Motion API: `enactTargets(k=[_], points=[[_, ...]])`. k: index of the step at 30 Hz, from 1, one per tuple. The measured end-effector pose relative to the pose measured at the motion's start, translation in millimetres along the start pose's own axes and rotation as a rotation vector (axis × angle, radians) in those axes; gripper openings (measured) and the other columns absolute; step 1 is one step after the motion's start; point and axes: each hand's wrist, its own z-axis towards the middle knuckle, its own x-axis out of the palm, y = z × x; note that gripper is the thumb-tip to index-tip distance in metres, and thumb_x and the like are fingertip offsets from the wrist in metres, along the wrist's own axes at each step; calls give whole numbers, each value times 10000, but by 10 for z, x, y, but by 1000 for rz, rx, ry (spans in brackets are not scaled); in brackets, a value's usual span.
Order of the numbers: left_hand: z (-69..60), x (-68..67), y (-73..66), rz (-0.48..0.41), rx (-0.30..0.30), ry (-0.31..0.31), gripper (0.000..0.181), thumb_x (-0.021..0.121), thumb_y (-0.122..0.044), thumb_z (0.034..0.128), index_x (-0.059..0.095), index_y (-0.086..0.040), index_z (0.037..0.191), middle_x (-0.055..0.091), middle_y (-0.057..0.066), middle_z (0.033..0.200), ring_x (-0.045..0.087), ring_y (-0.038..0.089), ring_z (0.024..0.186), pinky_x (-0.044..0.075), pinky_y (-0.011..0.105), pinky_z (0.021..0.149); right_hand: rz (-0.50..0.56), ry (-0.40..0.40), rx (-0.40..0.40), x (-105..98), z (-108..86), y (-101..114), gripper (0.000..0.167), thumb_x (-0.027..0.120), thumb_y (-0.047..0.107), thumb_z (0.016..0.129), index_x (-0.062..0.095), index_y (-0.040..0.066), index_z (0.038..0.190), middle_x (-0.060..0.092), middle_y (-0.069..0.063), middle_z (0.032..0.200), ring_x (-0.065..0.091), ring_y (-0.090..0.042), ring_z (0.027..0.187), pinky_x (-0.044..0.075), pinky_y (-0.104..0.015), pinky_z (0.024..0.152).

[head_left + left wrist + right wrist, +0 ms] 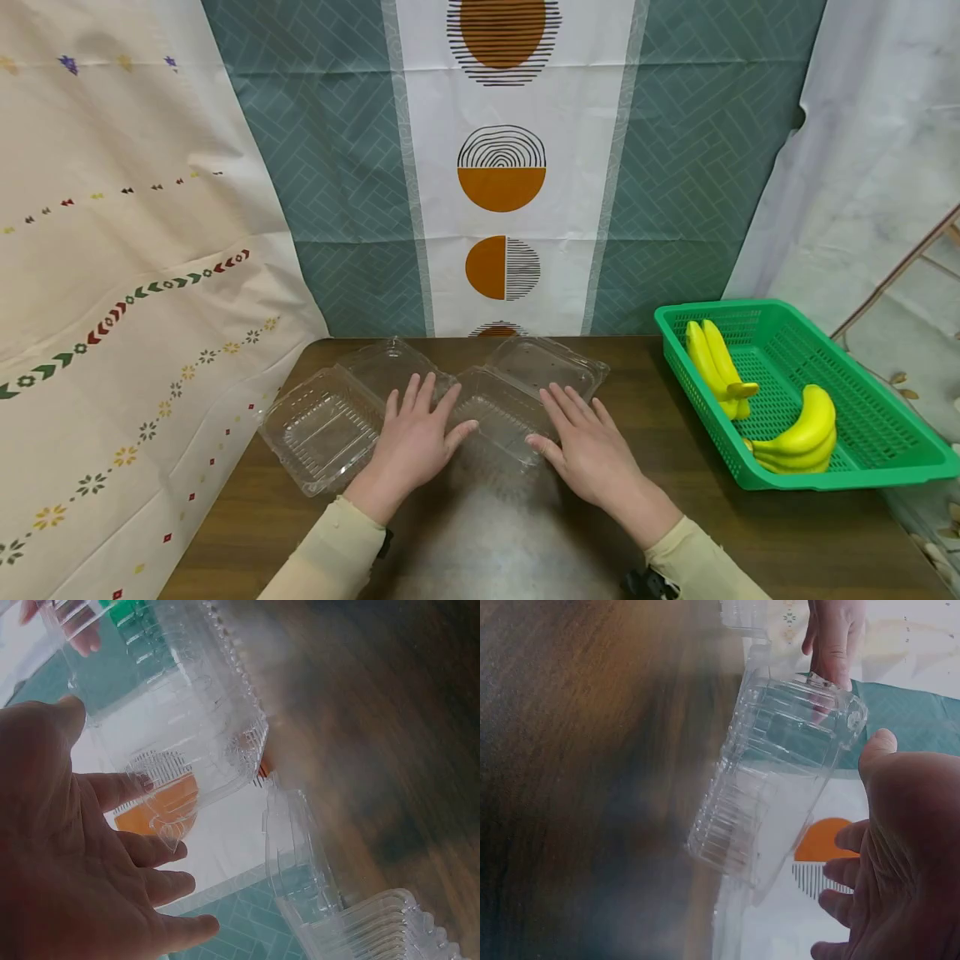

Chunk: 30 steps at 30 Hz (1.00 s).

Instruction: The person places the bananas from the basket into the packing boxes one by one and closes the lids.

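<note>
Clear ribbed plastic clamshell box (pixel 498 419), lid (pixel 551 365) open, lies between left hand (pixel 414 437) and right hand (pixel 588 443), fingers (pixel 409 400) of both spread apart; a matching clear box (pixel 326 433) sits left. Wrist views show palms (pixel 56 855); only the head view shows yellow bananas (pixel 802 437) in a green plastic basket (pixel 862 480).

Basket (pixel 892 417) green, bananas (pixel 806 425) yellow. Table (pixel 810 542) brown, wood-grained. Containers (pixel 326 433) colourless. Hanging cloth (pixel 322 167) shows teal herringbone, white central strip (pixel 431 167), orange-and-black circles (pixel 502 190). Left cloth (pixel 112 400) cream, multicoloured flower motifs.
</note>
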Motion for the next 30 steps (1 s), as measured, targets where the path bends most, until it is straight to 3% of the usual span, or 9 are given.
enactTargets(k=[15, 30], points=[[-64, 69, 1, -10, -8, 19, 763, 561, -662, 1093, 523, -159, 1665, 338, 293, 1737, 224, 508, 1641, 193, 757, 1263, 3, 25, -2, 81, -57, 60, 869, 487, 649, 1120, 357, 36, 1722, 334, -164, 1779, 278, -387, 1652, 222, -674, 1295], [-115, 157, 14, -26, -11, 39, 742, 557, -650, 1100, 522, -171, 1666, 344, 275, 1742, 221, 493, 1647, 192, 752, 1266, 12, 25, 4, 188, -104, 70, 874, 578, 613, 1103, 374, 19, 1711, 332, -172, 1779, 291, -395, 1646, 231, -680, 1289]])
